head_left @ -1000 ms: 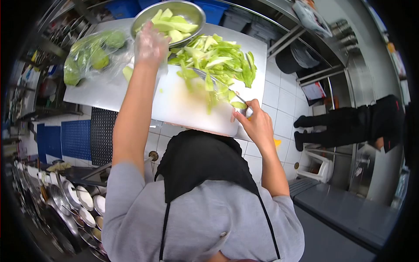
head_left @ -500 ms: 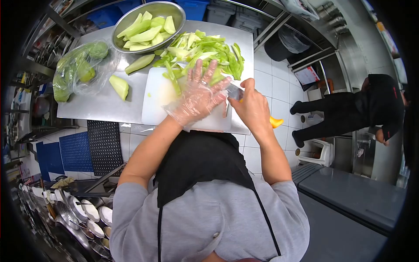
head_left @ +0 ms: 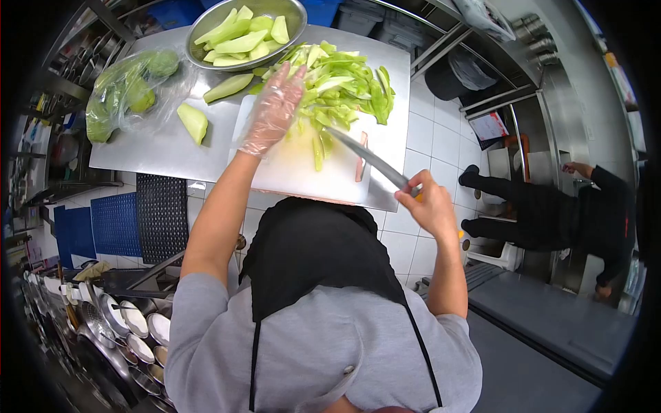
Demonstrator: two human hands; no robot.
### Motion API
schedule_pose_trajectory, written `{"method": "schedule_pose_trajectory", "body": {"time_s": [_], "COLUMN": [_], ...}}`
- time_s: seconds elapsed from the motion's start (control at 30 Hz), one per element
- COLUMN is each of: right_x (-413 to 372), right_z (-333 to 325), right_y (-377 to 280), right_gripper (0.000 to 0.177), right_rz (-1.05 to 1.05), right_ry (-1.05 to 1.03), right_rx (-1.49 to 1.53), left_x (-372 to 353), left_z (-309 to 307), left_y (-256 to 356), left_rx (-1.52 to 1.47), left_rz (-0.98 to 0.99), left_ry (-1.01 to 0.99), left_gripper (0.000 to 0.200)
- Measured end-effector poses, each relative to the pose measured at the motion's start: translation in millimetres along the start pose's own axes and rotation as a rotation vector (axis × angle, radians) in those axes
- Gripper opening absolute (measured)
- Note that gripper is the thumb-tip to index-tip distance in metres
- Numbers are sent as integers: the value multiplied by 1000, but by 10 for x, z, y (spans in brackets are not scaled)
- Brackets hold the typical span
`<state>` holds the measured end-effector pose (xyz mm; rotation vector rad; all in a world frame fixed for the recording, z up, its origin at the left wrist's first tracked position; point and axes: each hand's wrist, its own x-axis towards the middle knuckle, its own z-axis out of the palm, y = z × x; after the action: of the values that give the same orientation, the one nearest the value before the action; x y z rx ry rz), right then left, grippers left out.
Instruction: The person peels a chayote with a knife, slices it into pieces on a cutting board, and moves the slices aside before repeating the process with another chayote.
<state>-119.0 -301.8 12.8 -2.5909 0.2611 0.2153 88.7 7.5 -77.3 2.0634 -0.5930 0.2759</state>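
My right hand (head_left: 432,206) grips a knife (head_left: 375,161) with a yellow handle. The blade points up and left, its tip at pale green vegetable slices (head_left: 348,93) piled across the cutting board's far side and the table. In a clear plastic glove, my left hand (head_left: 277,110) lies over the white cutting board's (head_left: 292,175) left part, beside the slices, fingers stretched out and holding nothing. A few cut strips (head_left: 319,148) lie near the blade. Left of the board are one peeled wedge (head_left: 193,122) and another piece (head_left: 229,87).
A metal bowl (head_left: 301,34) of peeled wedges stands at the table's far edge. A plastic bag (head_left: 113,96) of whole green vegetables lies at the left. A co-worker in black (head_left: 551,217) stands to the right, beyond a black bin (head_left: 458,72).
My left hand has moved left and away from me, off the middle of the board. My right hand has drawn the knife right and toward me, uncovering the blade. The co-worker has shifted posture.
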Motion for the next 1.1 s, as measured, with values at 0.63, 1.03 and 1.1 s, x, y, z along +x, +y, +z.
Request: {"method": "schedule_pose_trajectory", "body": {"time_s": [0.63,1.03,1.1], "right_x": [1302,882,780], "right_z": [406,407,481], "right_y": [-356,-201,-149], "right_gripper": [37,33,30], "right_rz": [-62,13,32], "right_ry": [-336,-467,-478], "right_rx": [119,458,492], "left_x": [-792,-595,-403], "left_z": [-467,-745,-754], "left_y": [-187,-535,-702], "left_rx": [-572,497,663], "left_rz": [-512,-167,-132], "left_ry": [485,335,285], "left_gripper": [30,30,31]}}
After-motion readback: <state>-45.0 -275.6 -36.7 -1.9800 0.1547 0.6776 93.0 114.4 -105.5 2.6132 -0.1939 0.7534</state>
